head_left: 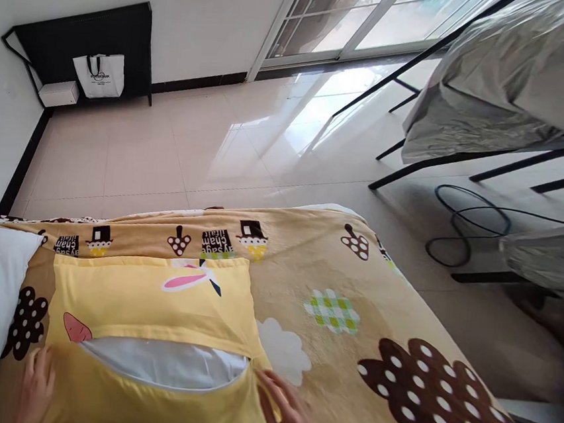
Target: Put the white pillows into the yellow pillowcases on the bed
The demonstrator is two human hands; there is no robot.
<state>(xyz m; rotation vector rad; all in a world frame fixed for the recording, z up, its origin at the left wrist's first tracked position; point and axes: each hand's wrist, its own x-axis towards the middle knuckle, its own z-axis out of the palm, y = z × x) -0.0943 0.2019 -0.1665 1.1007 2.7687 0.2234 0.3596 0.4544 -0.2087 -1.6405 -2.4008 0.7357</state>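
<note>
A yellow pillowcase [148,302] with printed rabbit ears and a carrot tip lies on the bed. Through the gap across its middle shows a white pillow [167,363]. At the case's left edge my left hand [37,384] rests with its fingers stretched forward, touching the cloth. On the opposite side my right hand [289,417] pinches a fold of the yellow edge between thumb and fingers. The near end of the pillowcase runs out of the picture.
A tan patterned blanket [327,262] covers the bed. White bedding [7,318] lies at the left. Beyond the tiled floor [152,159] stands a black headboard-like panel [124,30] with a white bag [105,85]. Plastic-covered furniture [514,81] and a coiled cable [461,219] are right.
</note>
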